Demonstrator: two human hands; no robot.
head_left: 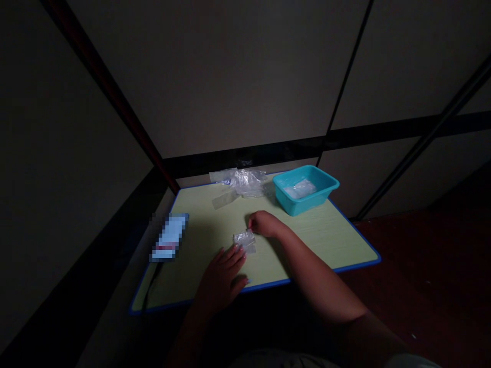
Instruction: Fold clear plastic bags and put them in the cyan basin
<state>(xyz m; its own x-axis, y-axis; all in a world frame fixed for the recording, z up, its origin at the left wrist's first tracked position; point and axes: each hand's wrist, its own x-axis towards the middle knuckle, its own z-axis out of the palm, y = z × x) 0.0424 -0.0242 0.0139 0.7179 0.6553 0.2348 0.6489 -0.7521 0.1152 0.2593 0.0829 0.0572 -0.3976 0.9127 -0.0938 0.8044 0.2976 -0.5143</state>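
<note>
A small clear plastic bag point(244, 239), partly folded over, lies on the pale yellow tabletop in front of me. My left hand point(226, 271) rests flat with its fingers spread, the fingertips touching the bag's near left edge. At the bag's upper right corner, the fingers of my right hand point(264, 224) are pinched together. The bag's edge seems to be between them, though the dim light hides the exact grip.
Loose clear plastic bags point(245, 181) are heaped at the table's back edge. To their right stands a turquoise plastic basin point(307, 204) with clear plastic inside. A pixelated phone-like device point(171, 237) with a cable lies at the left. The table point(314, 245) has a blue rim; cabinet panels rise behind.
</note>
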